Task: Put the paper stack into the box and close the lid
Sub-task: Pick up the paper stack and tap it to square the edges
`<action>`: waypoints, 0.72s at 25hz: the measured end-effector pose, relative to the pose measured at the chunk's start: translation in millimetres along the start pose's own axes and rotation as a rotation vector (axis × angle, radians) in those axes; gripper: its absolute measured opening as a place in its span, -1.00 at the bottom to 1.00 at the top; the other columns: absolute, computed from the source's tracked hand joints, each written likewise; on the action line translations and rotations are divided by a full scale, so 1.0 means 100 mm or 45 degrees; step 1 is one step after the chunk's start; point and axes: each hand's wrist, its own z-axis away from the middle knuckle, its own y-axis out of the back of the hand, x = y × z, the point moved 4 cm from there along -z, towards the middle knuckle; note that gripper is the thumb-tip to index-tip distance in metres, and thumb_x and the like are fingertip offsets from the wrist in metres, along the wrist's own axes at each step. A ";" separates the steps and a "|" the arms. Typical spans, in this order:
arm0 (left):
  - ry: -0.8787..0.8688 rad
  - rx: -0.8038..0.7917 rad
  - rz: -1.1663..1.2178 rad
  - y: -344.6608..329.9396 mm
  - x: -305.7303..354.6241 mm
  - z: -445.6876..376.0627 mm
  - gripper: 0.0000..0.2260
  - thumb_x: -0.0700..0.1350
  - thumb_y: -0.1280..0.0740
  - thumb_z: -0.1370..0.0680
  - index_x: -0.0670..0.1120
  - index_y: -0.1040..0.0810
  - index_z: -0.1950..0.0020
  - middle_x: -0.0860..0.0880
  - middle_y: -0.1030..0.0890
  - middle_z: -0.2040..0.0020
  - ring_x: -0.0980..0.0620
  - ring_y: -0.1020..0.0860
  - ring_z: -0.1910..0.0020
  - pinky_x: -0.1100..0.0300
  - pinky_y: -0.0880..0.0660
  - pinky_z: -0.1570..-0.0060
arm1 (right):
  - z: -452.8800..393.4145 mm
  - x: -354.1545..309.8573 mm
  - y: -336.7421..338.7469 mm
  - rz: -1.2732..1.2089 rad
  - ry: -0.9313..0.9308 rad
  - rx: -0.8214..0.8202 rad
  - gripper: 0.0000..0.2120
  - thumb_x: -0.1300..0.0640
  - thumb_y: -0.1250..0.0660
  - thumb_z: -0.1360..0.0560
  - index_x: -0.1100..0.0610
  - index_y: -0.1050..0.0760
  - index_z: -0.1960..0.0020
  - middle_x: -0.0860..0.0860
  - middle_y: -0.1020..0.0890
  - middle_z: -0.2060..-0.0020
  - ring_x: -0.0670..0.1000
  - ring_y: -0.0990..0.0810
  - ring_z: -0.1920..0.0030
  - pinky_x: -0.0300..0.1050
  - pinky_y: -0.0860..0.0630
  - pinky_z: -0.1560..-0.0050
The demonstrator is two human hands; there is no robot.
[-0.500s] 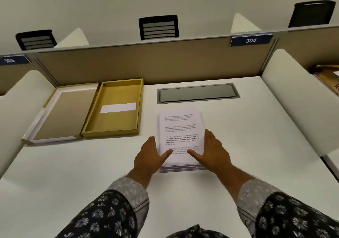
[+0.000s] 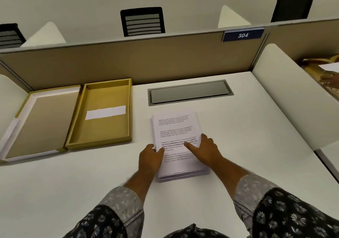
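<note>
The paper stack [image 2: 177, 142] is lying flat on the white table [image 2: 247, 146], printed side up, just right of the open yellow box [image 2: 102, 112] and near the person — the sheets at its near edge are fanning out a little rather than sitting flush. The left hand [image 2: 149, 157] is pressing against the stack's left edge with its thumb curling over the top sheet, and the right hand [image 2: 208, 150] is lying on the right side, its fingers [image 2: 189, 144] spread flat and a forefinger pointing across the text; neither hand is gripping yet, both are resting loosely spread on the paper. The step in hand appears to be gathering the stack for a lift, and doing it well likely means squaring the loose edges first, then sliding fingers under both long sides so the whole pile is rising together, not just the upper sheets. The box is sitting empty apart from a white label, its lid [image 2: 42, 122] lying upturned, touching or nearly touching its left side, so the carry would be a short one leftward.
</note>
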 end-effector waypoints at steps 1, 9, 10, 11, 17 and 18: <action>0.052 0.051 0.001 0.01 0.02 -0.04 -0.54 0.08 -0.38 -0.64 -0.20 -0.57 -0.41 -0.19 -0.66 -0.37 -0.23 -0.65 -0.28 -0.03 -0.56 -0.30 | -0.05 0.00 0.02 -0.062 -0.046 -0.027 0.06 -0.55 -0.35 -0.37 0.14 -0.23 -0.59 0.22 -0.45 -0.48 0.29 -0.46 -0.45 0.24 -0.43 -0.46; 0.441 -0.020 0.465 0.00 -0.07 -0.32 -0.71 -0.18 -0.48 -0.54 -0.37 -0.65 -0.15 -0.36 -0.71 -0.10 -0.36 -0.70 -0.11 -0.27 -0.64 -0.22 | -0.35 0.08 0.05 -0.298 -0.219 -0.189 -0.10 -0.37 -0.49 -0.41 0.26 -0.44 -0.48 0.20 -0.61 -0.36 0.25 -0.63 -0.29 0.09 -0.59 -0.30; 0.454 -0.043 0.479 -0.01 -0.07 -0.33 -0.74 -0.22 -0.47 -0.53 -0.37 -0.65 -0.13 -0.37 -0.71 -0.09 -0.36 -0.70 -0.09 -0.28 -0.64 -0.21 | -0.37 0.10 0.04 -0.345 -0.242 -0.217 -0.15 -0.35 -0.50 -0.42 0.25 -0.48 -0.45 0.19 -0.64 -0.32 0.23 -0.66 -0.24 0.11 -0.61 -0.29; 0.460 -0.064 0.476 -0.03 -0.06 -0.33 -0.77 -0.25 -0.47 -0.52 -0.37 -0.65 -0.11 -0.37 -0.71 -0.08 -0.36 -0.70 -0.09 -0.29 -0.64 -0.21 | -0.39 0.10 0.04 -0.384 -0.274 -0.239 -0.17 -0.34 -0.50 -0.42 0.24 -0.51 -0.44 0.18 -0.66 -0.29 0.21 -0.68 -0.19 0.13 -0.62 -0.29; 0.340 -0.136 0.387 -0.04 -0.05 -0.33 -0.92 -0.29 -0.46 -0.54 -0.21 -0.71 -0.02 -0.28 -0.75 -0.08 -0.31 -0.72 -0.08 -0.19 -0.67 -0.19 | -0.34 -0.17 -0.08 0.024 -0.314 0.003 -0.09 -0.27 -0.54 -0.38 0.21 -0.27 -0.48 0.24 -0.43 -0.40 0.27 -0.49 -0.39 0.12 -0.47 -0.36; 0.334 -0.145 0.387 -0.02 -0.06 -0.33 -0.93 -0.28 -0.47 -0.55 -0.18 -0.71 -0.01 -0.26 -0.75 -0.08 -0.29 -0.72 -0.07 -0.17 -0.68 -0.15 | -0.34 -0.20 -0.08 -0.019 -0.307 -0.011 -0.11 -0.23 -0.55 -0.40 0.20 -0.25 -0.48 0.25 -0.42 -0.40 0.27 -0.50 -0.37 0.12 -0.50 -0.31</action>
